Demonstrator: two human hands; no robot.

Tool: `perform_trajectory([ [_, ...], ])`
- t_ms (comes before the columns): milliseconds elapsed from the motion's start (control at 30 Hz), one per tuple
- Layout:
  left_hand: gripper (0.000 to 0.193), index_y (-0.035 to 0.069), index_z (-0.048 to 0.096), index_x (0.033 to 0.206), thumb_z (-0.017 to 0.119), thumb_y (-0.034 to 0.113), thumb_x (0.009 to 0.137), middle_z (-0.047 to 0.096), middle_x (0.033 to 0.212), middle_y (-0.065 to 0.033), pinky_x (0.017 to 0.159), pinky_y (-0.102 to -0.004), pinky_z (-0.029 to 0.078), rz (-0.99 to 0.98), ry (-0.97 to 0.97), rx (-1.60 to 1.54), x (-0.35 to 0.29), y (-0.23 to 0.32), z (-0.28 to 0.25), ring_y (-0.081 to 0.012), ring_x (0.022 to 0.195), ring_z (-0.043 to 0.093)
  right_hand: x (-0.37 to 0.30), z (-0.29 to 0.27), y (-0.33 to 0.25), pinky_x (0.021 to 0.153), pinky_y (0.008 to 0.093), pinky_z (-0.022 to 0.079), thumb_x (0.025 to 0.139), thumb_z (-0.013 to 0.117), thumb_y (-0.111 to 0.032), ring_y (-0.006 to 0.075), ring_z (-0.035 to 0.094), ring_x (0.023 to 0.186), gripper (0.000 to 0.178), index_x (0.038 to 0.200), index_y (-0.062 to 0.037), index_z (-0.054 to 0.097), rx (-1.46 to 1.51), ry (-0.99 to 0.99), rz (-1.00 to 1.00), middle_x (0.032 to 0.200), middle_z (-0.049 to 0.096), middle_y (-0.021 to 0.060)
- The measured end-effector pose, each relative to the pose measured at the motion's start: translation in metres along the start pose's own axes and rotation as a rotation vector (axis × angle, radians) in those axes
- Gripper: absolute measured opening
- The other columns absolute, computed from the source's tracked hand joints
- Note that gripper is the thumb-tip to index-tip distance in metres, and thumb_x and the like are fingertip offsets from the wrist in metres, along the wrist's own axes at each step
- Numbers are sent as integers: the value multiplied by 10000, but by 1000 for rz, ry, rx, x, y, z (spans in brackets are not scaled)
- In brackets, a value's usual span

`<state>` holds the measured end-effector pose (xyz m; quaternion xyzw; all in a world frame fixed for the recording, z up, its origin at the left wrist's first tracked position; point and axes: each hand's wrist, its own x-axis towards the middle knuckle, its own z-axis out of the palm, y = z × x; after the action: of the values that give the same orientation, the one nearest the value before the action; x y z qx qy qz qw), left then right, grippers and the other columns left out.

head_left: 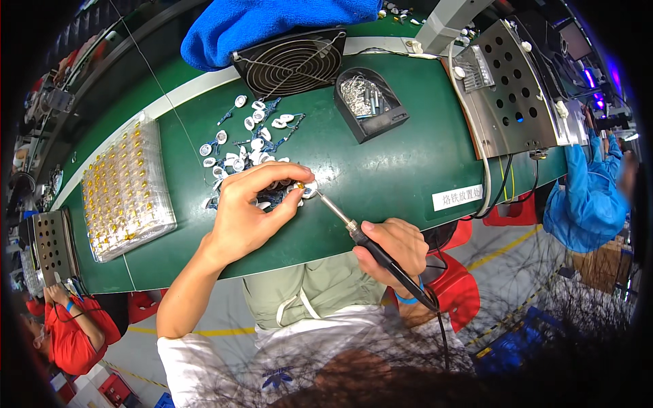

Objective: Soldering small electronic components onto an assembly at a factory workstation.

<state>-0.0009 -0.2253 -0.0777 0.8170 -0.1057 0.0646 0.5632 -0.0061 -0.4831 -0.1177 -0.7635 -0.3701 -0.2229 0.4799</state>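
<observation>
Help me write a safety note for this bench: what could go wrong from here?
The soldering iron in the right hand has its tip close to the fingers of the left hand; if hot, it might burn them. The small white piece pinched there could slip. Loose white and blue parts lie close by, so a careless sweep might scatter them.

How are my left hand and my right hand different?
The left hand pinches a small white part; the right hand grips a soldering iron. The right hand has a blue wristband below it; the left hand shows none. Both hands are gloveless and curled.
</observation>
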Motion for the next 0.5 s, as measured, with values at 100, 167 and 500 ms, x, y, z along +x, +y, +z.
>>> perform_trajectory([
  [100,251,-2,752,1055,724,-99,824,770,1048,-115,872,-333,585,119,12,35,3,-5,-1,-228,990,740,1,-2,-1,581,367,547,888,803,-228,288,659,587,345,1068,48,701,8,12,13,738,697,122],
  [167,251,-2,755,1046,727,-105,818,770,1038,-112,874,-337,583,166,0,92,4,-3,-4,-234,994,736,0,-3,-2,583,363,548,910,784,-234,284,665,591,341,1076,48,691,-10,22,18,743,709,118],
  [500,215,1,763,1021,747,-102,832,776,1002,-112,834,-327,592,144,37,50,-2,-2,-2,-221,935,745,-6,-3,1,481,316,475,880,815,-172,230,606,518,325,1060,76,703,30,136,-3,707,661,113],
])
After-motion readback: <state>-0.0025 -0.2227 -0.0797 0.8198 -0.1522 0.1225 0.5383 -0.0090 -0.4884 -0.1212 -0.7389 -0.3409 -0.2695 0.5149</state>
